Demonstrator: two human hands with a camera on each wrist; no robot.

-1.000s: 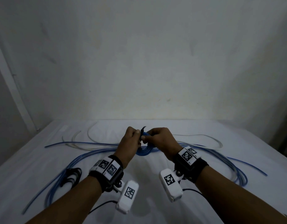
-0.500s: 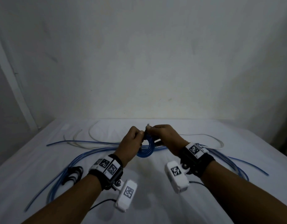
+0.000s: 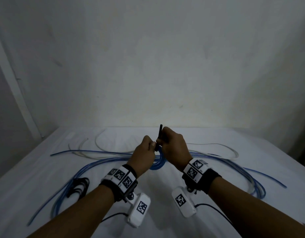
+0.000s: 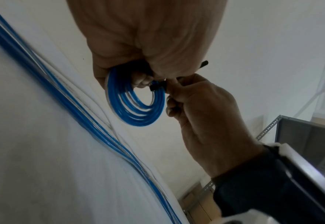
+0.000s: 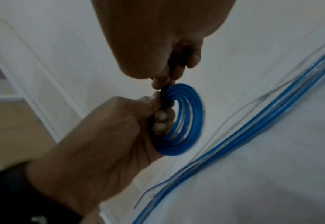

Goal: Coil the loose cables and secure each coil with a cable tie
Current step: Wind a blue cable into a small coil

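I hold a small blue cable coil (image 3: 158,163) above the white table (image 3: 45,169), in front of me. My left hand (image 3: 152,147) grips the coil at its top, fingers curled through the loop. A black cable tie (image 3: 160,134) wraps the coil there, and its tail sticks straight up. My right hand (image 3: 163,140) pinches that tail just above the coil. In the left wrist view the blue coil (image 4: 136,106) hangs below my fingers, with the cable tie's head (image 4: 155,87) against it. The right wrist view shows the coil (image 5: 185,118) and the cable tie (image 5: 163,97) between both hands.
Long loose blue cables (image 3: 90,167) sprawl over the table to left and right. Pale cables (image 3: 103,145) lie near the far edge. A bunch of black cable ties (image 3: 78,186) sits at the left. A wall stands close behind, and a metal shelf (image 4: 301,144) at the right.
My right hand has drawn the tie's tail upward, so a long black end now stands above the hands. Both hands have stayed together over the coil.
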